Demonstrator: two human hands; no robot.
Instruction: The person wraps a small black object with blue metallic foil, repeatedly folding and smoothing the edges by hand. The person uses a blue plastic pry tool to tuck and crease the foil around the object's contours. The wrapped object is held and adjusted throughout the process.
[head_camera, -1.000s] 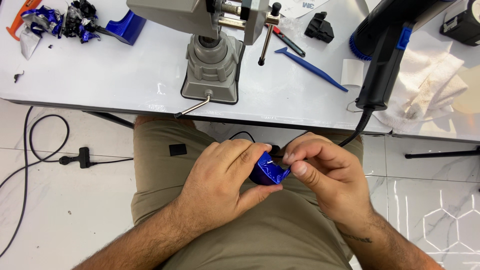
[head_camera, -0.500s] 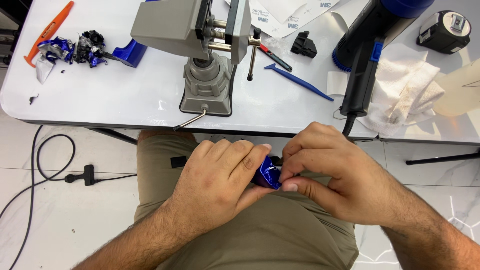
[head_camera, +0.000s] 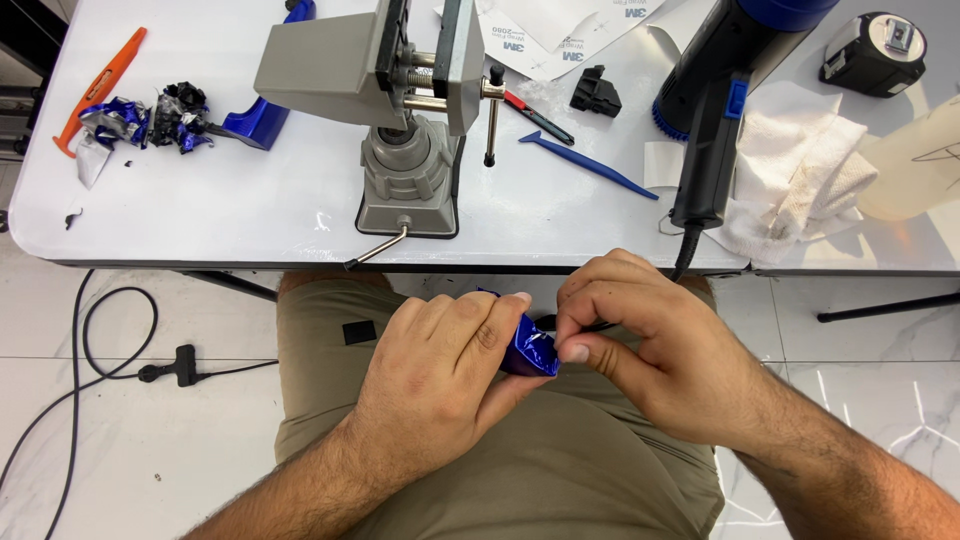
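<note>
Over the lap, below the desk (head_camera: 250, 215) edge, the left hand (head_camera: 440, 375) is clasping the small glossy blue piece (head_camera: 528, 350) while the right hand (head_camera: 650, 345), now shifted lower, is pinching its edge with closed fingers (head_camera: 590, 352), suggesting peeling is progressing.

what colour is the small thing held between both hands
Glossy blue, pinched between the left hand and right hand; head view.

We see the vise (head_camera: 405, 120) standing mid-table (head_camera: 250, 215), scraps (head_camera: 150, 118) to its left and the heat gun (head_camera: 725, 90) to its right. A towel (head_camera: 800, 180) lies right of the gun. Our hands (head_camera: 450, 385) meet over the lap, before the table's edge.
</note>
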